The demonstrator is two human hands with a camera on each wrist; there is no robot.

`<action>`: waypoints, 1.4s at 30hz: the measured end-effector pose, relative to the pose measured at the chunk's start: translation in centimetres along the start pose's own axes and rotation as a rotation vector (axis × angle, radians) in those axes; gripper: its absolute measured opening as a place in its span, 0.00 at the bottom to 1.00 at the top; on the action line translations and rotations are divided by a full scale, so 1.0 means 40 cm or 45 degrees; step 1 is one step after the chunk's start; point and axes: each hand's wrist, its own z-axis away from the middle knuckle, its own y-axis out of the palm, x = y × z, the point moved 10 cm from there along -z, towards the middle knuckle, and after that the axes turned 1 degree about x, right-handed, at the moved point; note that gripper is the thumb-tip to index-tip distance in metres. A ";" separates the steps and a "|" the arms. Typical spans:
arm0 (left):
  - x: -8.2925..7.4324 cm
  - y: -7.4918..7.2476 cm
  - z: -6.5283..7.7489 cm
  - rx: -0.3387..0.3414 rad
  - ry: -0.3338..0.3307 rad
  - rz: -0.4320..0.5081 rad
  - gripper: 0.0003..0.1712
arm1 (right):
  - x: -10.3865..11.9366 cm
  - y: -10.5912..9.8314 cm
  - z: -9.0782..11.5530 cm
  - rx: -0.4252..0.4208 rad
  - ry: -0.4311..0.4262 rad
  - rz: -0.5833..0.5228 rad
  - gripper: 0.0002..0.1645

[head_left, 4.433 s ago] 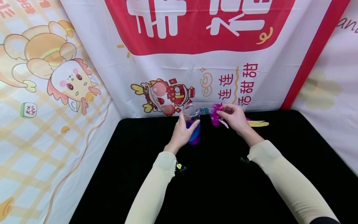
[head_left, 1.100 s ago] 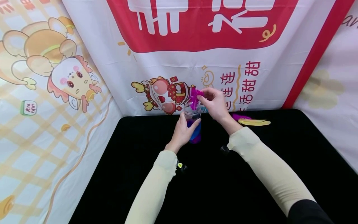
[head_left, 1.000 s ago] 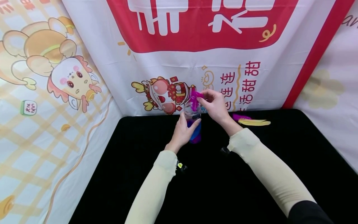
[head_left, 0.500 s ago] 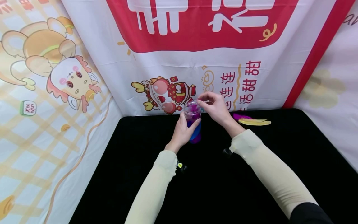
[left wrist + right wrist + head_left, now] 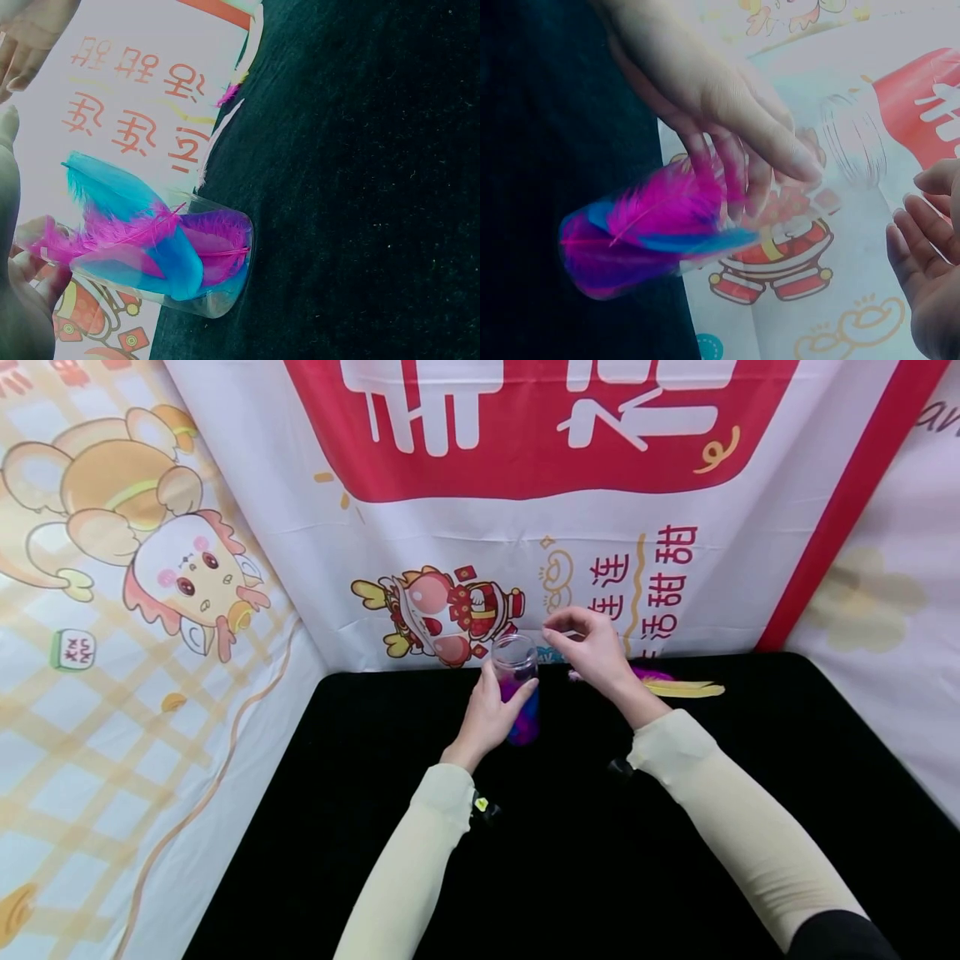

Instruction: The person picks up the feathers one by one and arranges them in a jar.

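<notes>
In the head view my left hand [image 5: 480, 718] grips a clear jar [image 5: 514, 650], fingers and thumb wrapped round its side. Blue, magenta and purple feathers [image 5: 180, 247] lie inside the jar, as the left wrist view shows. Just to the right of the jar's mouth is my right hand [image 5: 592, 652], apart from it. Its fingers [image 5: 926, 236] are loosely bent, and nothing shows between them. A yellow feather [image 5: 690, 689] lies on the black table behind the right wrist, with a magenta feather [image 5: 651, 674] beside it. A pale feather [image 5: 217, 139] lies near the jar.
The black-covered table [image 5: 525, 860] spreads in front of both arms. A printed cloth backdrop [image 5: 450, 535] stands directly behind the jar and the loose feathers. Another printed cloth [image 5: 187, 710] borders the left side.
A magenta feather, earlier pinched by my right hand over the jar's mouth, has been let go and sunk into the jar. The right hand has moved slightly right; the left keeps its grip.
</notes>
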 end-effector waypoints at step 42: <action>0.001 -0.003 0.006 0.006 -0.017 -0.002 0.51 | -0.365 -0.148 0.024 0.010 0.286 0.391 0.13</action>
